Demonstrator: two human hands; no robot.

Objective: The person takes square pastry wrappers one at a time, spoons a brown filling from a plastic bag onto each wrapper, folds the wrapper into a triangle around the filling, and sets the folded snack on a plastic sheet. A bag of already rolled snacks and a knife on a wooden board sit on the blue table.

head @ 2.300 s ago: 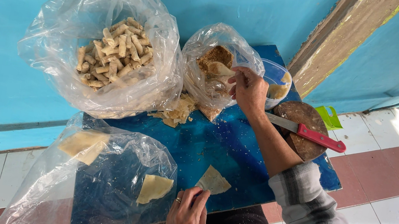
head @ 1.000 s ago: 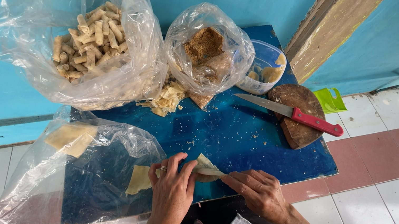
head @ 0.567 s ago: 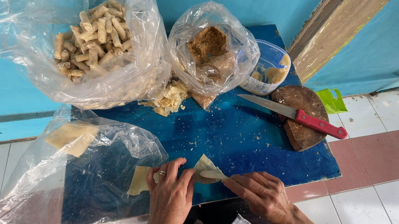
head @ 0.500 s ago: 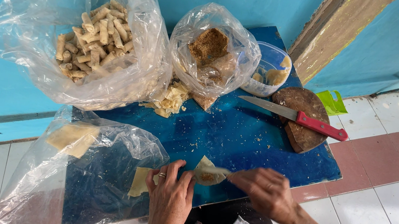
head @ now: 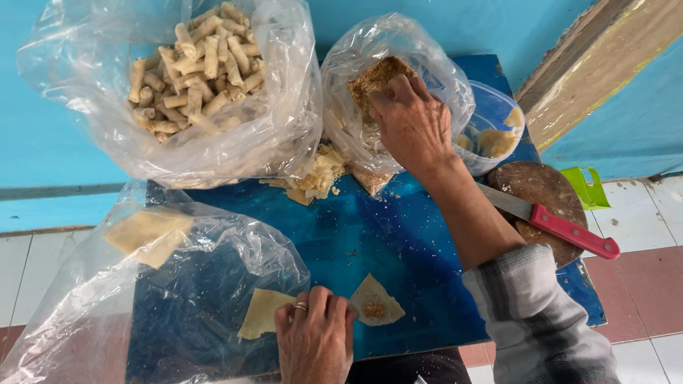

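Your left hand (head: pixel 316 343) pins a filled pale wrapper square (head: pixel 376 302) flat on the blue counter (head: pixel 406 248); your right hand (head: pixel 412 121), fingers curled, digs brown filling (head: pixel 374 81) from a clear plastic bag (head: pixel 400 55), whose thin side may tip or spill.

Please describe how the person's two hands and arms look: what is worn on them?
Both hands are bare, with no gloves. The left hand wears a thin, pale metal ring on one finger. The right hand shows no ring that I can see. The right forearm is uncovered; above it sits a pushed-up sleeve of grey and white plaid cloth. The left arm is out of view.
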